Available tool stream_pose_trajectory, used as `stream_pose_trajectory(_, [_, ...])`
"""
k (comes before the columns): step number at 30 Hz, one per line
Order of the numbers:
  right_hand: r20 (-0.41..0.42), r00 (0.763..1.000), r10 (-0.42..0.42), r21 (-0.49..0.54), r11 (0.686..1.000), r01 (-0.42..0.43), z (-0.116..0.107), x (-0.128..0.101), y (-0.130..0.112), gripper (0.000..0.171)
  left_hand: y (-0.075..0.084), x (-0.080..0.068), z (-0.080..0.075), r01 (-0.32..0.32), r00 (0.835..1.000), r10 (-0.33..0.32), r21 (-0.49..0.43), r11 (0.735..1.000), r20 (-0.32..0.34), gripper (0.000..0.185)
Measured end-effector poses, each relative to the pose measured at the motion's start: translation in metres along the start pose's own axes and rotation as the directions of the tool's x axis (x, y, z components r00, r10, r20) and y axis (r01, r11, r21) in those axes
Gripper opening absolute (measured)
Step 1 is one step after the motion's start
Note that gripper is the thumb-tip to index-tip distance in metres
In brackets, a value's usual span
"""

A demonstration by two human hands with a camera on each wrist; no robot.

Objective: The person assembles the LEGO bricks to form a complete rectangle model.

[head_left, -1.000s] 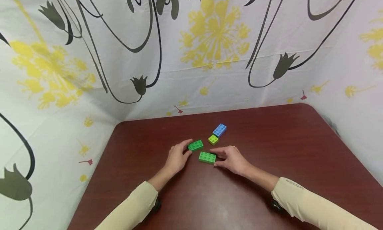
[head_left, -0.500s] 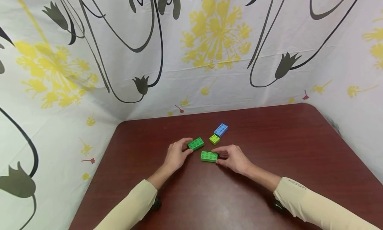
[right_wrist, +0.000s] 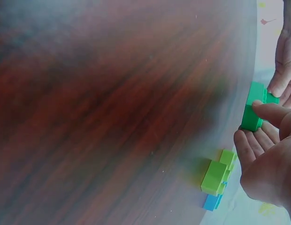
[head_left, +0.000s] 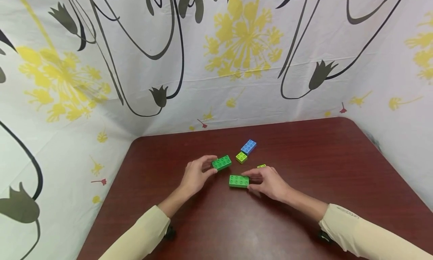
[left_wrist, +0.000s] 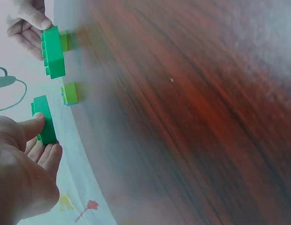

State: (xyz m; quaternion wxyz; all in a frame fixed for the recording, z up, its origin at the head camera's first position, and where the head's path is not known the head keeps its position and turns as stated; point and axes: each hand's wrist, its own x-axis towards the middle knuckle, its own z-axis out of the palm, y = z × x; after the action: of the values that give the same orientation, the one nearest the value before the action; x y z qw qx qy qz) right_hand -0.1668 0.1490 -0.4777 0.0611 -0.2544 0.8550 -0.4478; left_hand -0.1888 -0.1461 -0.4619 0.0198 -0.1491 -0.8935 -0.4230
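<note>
Near the blue brick (head_left: pixel 248 146), your fingers pinch two green bricks (head_left: pixel 221 163) (head_left: pixel 238 181); end-only grips risk twisting them loose.

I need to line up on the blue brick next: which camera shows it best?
The head view: the blue brick lies whole and unblocked on the table, studs up, touching the lime brick. The right wrist view shows only a blue sliver under lime bricks. In the left wrist view I can't make it out.

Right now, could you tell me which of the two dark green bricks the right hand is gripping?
The right hand grips the nearer green brick, lying closest to the person. The farther green brick, left of the lime brick, is held by the left hand.
</note>
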Motion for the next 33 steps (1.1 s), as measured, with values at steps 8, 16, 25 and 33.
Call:
stream_pose_trajectory(8, [0.015, 1.000, 0.011, 0.019, 1.000, -0.011, -0.001, -0.013, -0.004, 0.042, 0.012, -0.012, -0.001, -0.056, 0.996, 0.059, -0.039, 0.998, 0.063, 0.046])
stream_pose_trajectory(16, [0.017, 1.000, -0.003, 0.037, 0.999, 0.002, -0.001, -0.021, -0.001, 0.041, 0.020, -0.026, 0.005, -0.086, 0.988, 0.094, -0.069, 0.994, 0.124, 0.046])
stream_pose_trajectory(25, [0.007, 1.000, -0.008, 0.062, 0.998, 0.008, 0.005, -0.026, 0.007, 0.043, 0.021, -0.037, 0.013, -0.076, 0.976, 0.093, -0.092, 0.993, 0.198, 0.045])
stream_pose_trajectory(33, [0.008, 1.000, -0.020, 0.068, 0.998, 0.019, 0.005, -0.026, 0.009, 0.041, 0.022, -0.039, 0.020, -0.087, 0.969, 0.109, -0.105, 0.991, 0.221, 0.042])
